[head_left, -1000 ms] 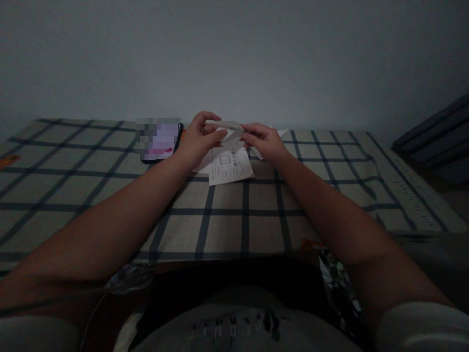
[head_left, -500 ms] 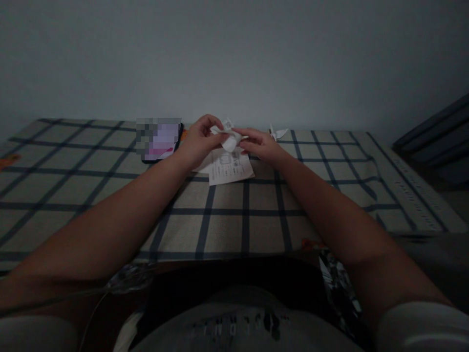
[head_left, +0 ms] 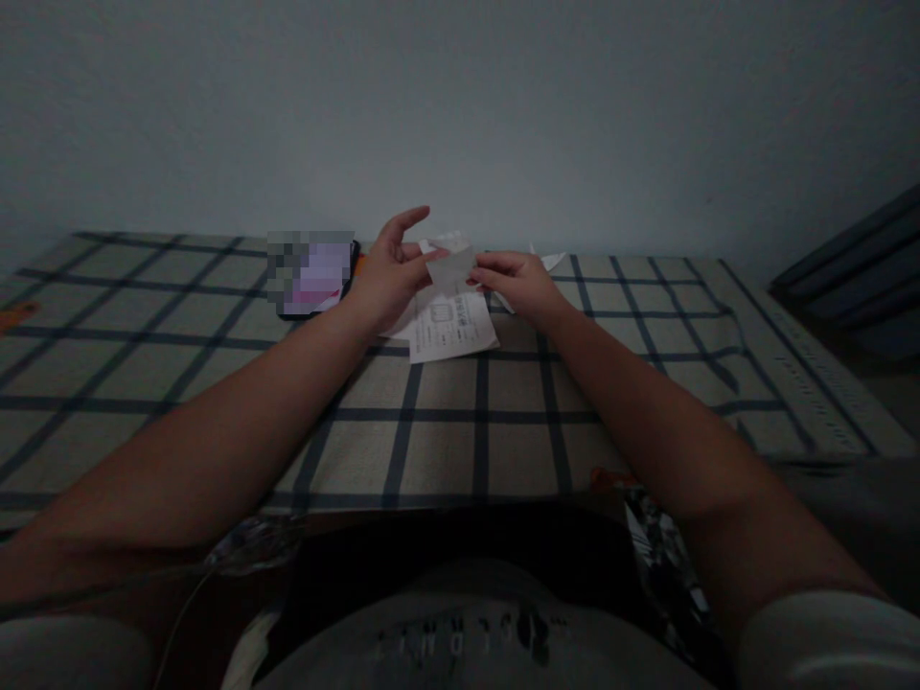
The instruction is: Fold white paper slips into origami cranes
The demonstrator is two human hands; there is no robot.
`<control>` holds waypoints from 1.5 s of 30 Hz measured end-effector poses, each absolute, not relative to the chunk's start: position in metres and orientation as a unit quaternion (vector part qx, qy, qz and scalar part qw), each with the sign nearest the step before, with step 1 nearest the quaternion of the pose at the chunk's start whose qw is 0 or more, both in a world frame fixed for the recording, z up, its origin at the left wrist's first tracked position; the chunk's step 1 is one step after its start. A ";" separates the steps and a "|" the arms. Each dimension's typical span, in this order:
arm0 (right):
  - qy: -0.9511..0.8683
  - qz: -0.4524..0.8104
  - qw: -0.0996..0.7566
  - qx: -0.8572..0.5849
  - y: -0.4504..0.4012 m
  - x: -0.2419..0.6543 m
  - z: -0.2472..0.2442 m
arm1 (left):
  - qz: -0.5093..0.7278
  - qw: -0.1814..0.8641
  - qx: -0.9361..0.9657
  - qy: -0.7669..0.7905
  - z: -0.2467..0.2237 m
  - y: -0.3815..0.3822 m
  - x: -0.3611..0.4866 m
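Between my hands is a small folded piece of white paper, held up over the table. My left hand pinches its left side between thumb and a finger, with the index finger raised off it. At the right edge, my right hand grips the paper between thumb and fingertips. Just below lies a printed sheet, flat on the cloth and partly hidden by the held paper. Behind my right hand sits a folded white paper piece with pointed ends, partly covered.
A phone with a lit, partly blurred screen lies left of my left hand. The checked tablecloth covers the table, which stands against a plain wall. Dark folded fabric is at the far right.
The crumpled-looking paper now shows a flatter face toward me. My left index finger has lifted up off it, and my right fingers have drawn together at its right edge.
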State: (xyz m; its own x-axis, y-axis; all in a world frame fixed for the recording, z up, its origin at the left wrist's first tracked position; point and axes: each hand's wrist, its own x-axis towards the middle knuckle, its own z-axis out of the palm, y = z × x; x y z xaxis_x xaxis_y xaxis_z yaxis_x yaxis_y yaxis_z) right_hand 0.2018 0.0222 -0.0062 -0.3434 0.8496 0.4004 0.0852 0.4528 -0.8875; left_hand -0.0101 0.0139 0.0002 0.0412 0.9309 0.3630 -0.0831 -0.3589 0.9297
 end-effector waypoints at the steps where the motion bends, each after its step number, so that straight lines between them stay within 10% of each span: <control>1: -0.709 0.407 0.471 -0.332 0.022 0.202 -0.006 | 0.589 0.435 0.572 0.368 0.001 0.014 -0.010; 45: -0.708 0.430 0.455 -0.327 0.019 0.203 -0.002 | 0.523 0.362 0.667 0.389 0.002 0.004 -0.016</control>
State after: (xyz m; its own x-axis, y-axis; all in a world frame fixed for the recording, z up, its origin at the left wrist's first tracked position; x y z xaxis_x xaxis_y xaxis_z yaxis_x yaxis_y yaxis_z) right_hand 0.2029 0.0195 -0.0021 -0.3720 0.8541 0.3635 0.0720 0.4170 -0.9061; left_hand -0.0161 0.0038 0.0021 0.1501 0.8971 0.4156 0.1410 -0.4354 0.8891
